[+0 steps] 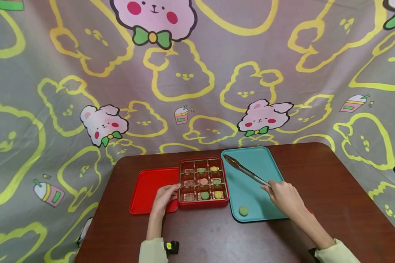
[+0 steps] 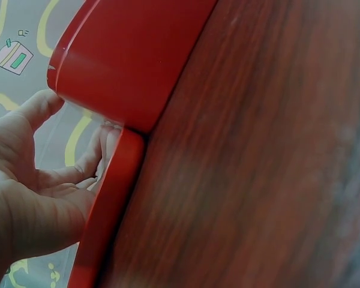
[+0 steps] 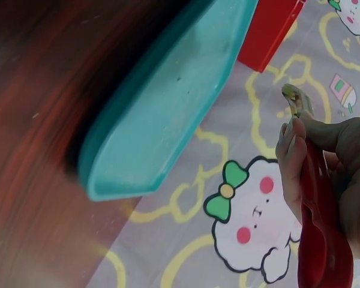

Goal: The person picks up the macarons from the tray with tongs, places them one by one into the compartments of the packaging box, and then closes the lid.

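two pale sleeves [image 1: 153, 251] come in at the near side of the brown table [image 1: 197, 233]. one green cookie [image 1: 243, 210] lies in the near left corner of the teal tray [image 1: 260, 208]. the hands are well apart. the left hand [image 1: 166, 197], its fingers loosely extended, has its thumb touching the rim of the red box [image 1: 202, 205], above one shallow red tray [image 1: 154, 186]. the right hand [image 1: 286, 197] is clamped round one pair of tongs [image 1: 253, 175], held over the teal tray; whether the tips hold anything i cannot tell.

the box, right of the red tray, has nine compartments, three by three, and six cookies, one each in the middle and right columns: in the near row, one green and one yellow; in the middle row, one pink and one green; in the far row, one green and one yellow. that makes three green, two yellow, one pink. beyond the table hangs a grey curtain [image 1: 214, 109] with bear drawings.
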Available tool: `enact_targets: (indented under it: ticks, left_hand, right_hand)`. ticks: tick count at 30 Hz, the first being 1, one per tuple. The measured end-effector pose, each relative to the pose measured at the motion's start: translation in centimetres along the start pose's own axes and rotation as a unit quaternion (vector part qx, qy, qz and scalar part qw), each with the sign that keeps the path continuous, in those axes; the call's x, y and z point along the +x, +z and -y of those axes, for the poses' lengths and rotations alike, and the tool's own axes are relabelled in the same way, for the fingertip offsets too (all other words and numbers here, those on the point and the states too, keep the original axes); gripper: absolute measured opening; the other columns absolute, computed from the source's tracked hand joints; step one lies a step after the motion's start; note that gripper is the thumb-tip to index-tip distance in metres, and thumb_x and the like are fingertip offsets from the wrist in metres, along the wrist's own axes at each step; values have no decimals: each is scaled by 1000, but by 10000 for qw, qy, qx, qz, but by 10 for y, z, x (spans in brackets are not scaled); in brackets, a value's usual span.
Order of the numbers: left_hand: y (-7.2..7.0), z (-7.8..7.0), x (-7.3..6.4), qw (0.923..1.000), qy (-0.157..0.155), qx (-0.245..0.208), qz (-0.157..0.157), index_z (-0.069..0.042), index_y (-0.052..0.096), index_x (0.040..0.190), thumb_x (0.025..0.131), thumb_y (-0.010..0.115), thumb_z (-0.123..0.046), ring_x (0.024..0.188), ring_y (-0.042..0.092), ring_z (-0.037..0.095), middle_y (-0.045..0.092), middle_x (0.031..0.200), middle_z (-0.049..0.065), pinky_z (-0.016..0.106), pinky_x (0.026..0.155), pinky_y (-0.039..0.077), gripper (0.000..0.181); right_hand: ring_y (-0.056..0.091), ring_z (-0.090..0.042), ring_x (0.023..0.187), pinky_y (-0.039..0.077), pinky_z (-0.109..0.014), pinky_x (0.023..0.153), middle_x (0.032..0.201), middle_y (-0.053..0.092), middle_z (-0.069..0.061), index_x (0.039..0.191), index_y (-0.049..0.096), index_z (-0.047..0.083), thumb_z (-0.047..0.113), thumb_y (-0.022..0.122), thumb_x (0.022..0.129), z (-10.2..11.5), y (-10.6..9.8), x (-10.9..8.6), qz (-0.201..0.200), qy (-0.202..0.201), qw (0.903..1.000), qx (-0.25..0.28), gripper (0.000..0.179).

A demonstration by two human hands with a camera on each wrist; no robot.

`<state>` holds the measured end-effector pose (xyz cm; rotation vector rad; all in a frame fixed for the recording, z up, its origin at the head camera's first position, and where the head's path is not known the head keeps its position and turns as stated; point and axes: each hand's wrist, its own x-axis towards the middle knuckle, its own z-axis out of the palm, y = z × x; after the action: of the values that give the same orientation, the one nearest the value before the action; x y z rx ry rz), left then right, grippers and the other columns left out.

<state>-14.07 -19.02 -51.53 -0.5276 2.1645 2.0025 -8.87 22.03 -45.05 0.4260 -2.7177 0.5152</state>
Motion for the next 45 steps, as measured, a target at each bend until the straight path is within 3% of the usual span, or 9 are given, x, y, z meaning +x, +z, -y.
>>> enact_targets:
  ticks: [25,40,45]
  left_hand:
    - [0,1,0,10000,50,-86,13,5,73,108,95,75,-27,73,61,14,70,83,1,22,67,54,34]
    - [1,0,-3,9999,106,-127,46,6,73,111,96,74,-28,71,61,13,70,83,0,22,67,53,37]
    - [1,-23,-23,9994,200,-181,212,9,73,107,97,72,-21,72,62,15,70,81,1,25,69,55,31]
  right_hand:
    - [42,-13,47,37,-32,43,54,43,2,69,57,7,18,78,94,54,37,47,323,-192,9991,192,34]
    - [57,-29,49,46,-42,42,53,48,-6,65,54,8,18,79,93,89,68,64,370,-585,9976,37,39]
    - [56,-27,49,46,-42,43,54,47,-4,65,54,8,17,78,93,93,74,70,403,-561,9976,60,38]
